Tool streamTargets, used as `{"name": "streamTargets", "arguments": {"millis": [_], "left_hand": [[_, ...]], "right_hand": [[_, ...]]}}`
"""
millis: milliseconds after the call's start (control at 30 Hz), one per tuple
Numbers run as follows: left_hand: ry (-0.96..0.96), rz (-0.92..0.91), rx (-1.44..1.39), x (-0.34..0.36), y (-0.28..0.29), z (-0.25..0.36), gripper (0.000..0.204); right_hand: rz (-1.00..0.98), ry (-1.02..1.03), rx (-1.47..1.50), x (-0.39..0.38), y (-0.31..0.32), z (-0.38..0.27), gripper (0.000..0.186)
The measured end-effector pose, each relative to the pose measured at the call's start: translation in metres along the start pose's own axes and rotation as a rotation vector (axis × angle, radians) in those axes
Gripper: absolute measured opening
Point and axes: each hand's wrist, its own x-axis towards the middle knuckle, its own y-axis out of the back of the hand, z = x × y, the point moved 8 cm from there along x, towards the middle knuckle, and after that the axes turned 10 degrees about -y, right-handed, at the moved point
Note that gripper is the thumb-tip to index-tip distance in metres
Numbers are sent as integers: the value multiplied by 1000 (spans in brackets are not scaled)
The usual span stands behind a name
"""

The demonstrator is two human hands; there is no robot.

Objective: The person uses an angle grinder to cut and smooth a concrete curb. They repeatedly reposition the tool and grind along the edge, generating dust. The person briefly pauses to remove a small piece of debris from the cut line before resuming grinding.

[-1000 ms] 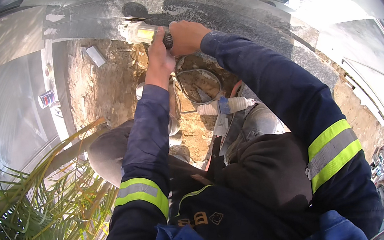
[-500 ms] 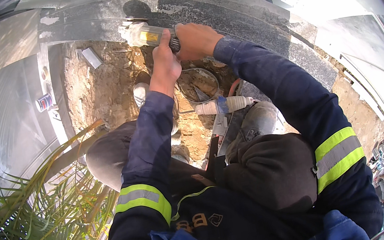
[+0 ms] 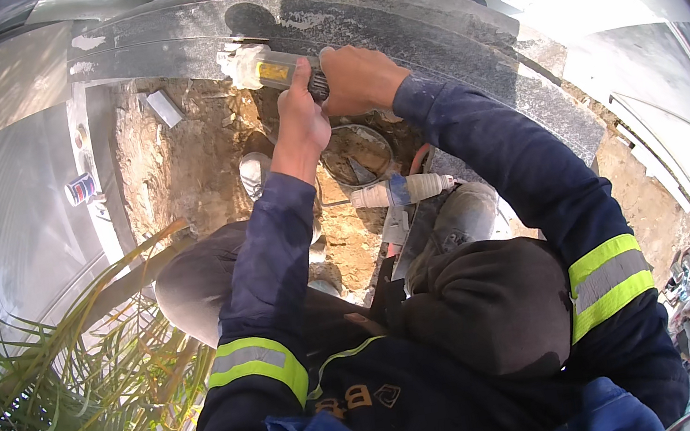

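Note:
Both my hands are wrapped around a dusty angle grinder (image 3: 276,67) with a yellow label on its body. My left hand (image 3: 303,125) grips the body from the near side, thumb pointing up along it. My right hand (image 3: 364,79) closes over the rear end, partly hiding it. The grinder's pale head lies to the left, at the dark speckled stone ledge (image 3: 151,48). Its disc is hard to make out. A dark round shadow falls on the ledge just beyond the head.
Below my hands is a round bucket (image 3: 389,148) with something pointed inside. A taped cable connector (image 3: 421,187) lies between my knees. A small metal piece (image 3: 164,109) rests on the sandy soil; a can (image 3: 80,189) stands at left. Palm fronds (image 3: 77,389) fill the lower left.
The grinder and both hands have shifted slightly to the right and toward me along the ledge. My grip looks the same.

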Motion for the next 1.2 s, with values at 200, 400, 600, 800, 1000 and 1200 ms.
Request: {"name": "streamTargets", "arguments": {"millis": [200,400,600,800,1000,1200], "left_hand": [[30,-10,61,13,10,0,40],[-7,-16,43,36,16,12,43],[-3,35,23,3,4,3,39],[-3,24,31,-8,-7,2,35],[-1,-33,37,28,12,5,39],[32,7,75,14,-3,6,41]], "right_hand": [[28,38,10,12,-4,-3,50],[5,73,28,34,-7,-11,61],[-29,15,-29,4,1,-7,53],[9,17,-1,-2,0,4,57],[27,76,16,27,-4,-8,50],[-55,3,-16,21,3,-5,51]]}}
